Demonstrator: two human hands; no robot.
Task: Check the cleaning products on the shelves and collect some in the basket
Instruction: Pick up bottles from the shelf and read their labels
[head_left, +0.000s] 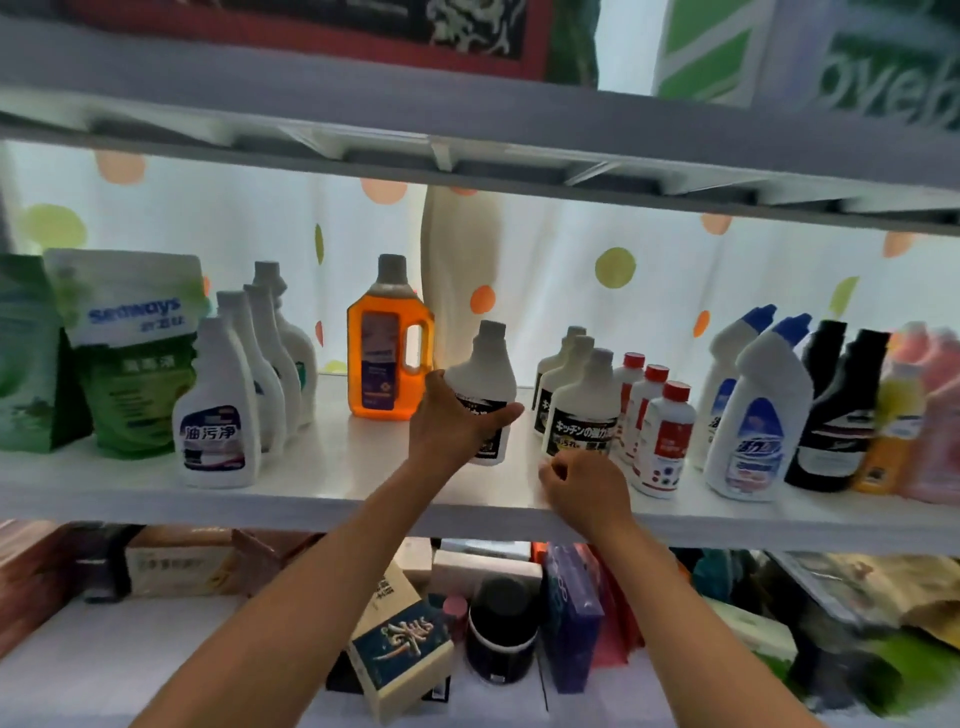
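Left hand (451, 420) grips white black-labelled cleaner bottle (483, 395) (tilted, just above white middle shelf (332, 467)), thumb and fingers clamped round its body. Right hand (584, 491) at shelf edge before matching bottle row (582, 410), fingers loosely curled, holding nothing.

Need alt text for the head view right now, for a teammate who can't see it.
The left hand grips a white bottle with a black label on the white shelf of cleaning products, while the right hand rests loosely curled at the shelf's front edge.

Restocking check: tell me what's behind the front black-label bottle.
Behind the front black-label bottle stand two more like it, mostly covered; only their caps and shoulders show. Anything further back is hidden.
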